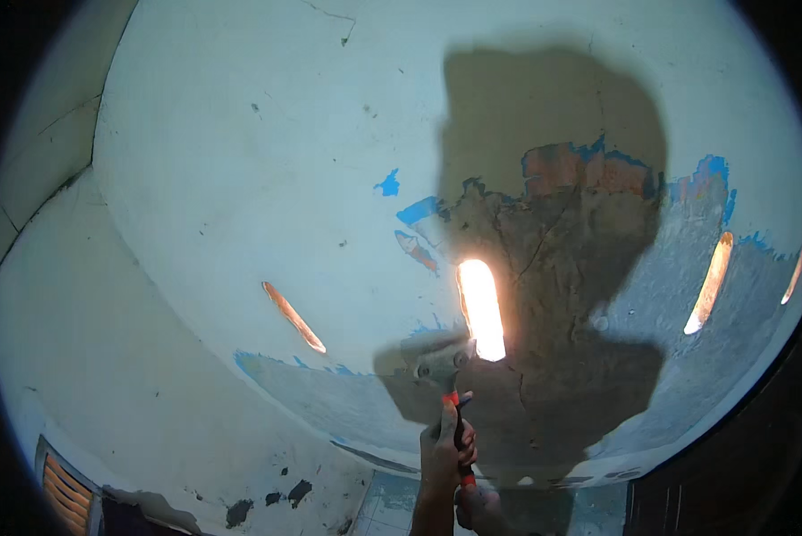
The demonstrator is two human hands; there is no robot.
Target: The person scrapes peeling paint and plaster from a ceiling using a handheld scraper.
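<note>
A wide-bladed scraper (pixel 440 364) with a red and black handle is held upright against the wall (pixel 240 179). My left hand (pixel 440 451) is wrapped round the upper handle, its thumb lying along it. Lower down, my right hand (pixel 479 511) is closed at the handle's bottom end, partly cut off by the frame edge. The blade lies on the border between pale paint and bared grey plaster (pixel 544 268), just left of a bright slot (pixel 483 313). Shadow hides the blade's exact edge.
More lit slots, a left one (pixel 293 317) and a right one (pixel 710 284), pierce the wall. Blue paint patches (pixel 388 184) and reddish exposed areas (pixel 562 168) edge the stripped zone. A slatted opening (pixel 67 496) is at lower left; dark paneling (pixel 687 500) stands at lower right.
</note>
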